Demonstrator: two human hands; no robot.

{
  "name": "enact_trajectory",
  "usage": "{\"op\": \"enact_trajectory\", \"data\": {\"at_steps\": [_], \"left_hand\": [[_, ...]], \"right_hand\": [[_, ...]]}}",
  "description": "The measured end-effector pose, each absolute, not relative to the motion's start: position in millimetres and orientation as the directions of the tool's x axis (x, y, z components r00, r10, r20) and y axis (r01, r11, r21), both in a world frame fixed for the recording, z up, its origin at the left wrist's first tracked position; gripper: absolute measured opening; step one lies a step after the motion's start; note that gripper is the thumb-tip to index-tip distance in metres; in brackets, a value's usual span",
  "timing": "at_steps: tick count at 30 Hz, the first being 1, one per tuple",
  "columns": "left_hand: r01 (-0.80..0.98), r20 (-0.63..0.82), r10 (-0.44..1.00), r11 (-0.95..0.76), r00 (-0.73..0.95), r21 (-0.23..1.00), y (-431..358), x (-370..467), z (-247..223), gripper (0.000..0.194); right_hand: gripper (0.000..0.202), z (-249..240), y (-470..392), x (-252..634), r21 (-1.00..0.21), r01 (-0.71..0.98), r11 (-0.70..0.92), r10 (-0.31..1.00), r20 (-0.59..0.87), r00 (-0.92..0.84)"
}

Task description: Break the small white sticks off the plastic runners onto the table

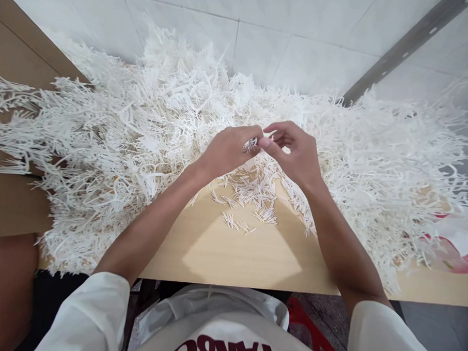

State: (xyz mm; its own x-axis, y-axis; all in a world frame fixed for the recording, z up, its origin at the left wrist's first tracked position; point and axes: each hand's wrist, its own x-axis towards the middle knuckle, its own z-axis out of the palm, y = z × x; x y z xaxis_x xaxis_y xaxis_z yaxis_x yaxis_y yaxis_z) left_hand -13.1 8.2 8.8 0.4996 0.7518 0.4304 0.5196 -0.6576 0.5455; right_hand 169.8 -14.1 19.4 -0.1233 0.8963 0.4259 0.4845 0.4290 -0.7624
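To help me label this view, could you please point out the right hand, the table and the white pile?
Right hand [300, 153]: head view, back of hand.
Table [238, 258]: head view, bare front.
White pile [163, 110]: head view, left part.

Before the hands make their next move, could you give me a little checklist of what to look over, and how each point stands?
1. Both hands in view: ok. The left hand and right hand meet in front of the white pile.
2. Left hand has a hold: ok, on a small white bunch.
3. Right hand has a hold: cannot tell; the detail at its fingertips is too small.
4. Short white pieces all together: not ok; a few lie apart on the tabletop.
5. Pile kept back from the tabletop's front edge: not ok; on the left it reaches it.
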Motion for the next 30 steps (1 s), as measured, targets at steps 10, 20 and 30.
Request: {"op": "enact_trajectory", "data": {"at_steps": [10,20,30], "left_hand": [[0.475,0.425,0.747,-0.658,0.512,0.585,7.1,-14.1,9.5,0.027],[0.514,0.384,0.824,-0.562,0.417,0.648,14.5,-21.5,10.6,0.018],[0.430,0.415,0.748,-0.647,0.517,0.630,9.5,-14.5,5.8,0.014]], "right_hand": [[0.019,20.5,-9.8,180.9,-0.619,0.599,0.508,0.850,0.471,-0.235],[0.012,38.9,-40.3,160.9,-0.503,0.634,0.587,0.808,0.407,-0.426],[0.042,16.0,-9.0,174.6,-0.700,0.569,0.431,0.901,0.305,-0.308]]}}
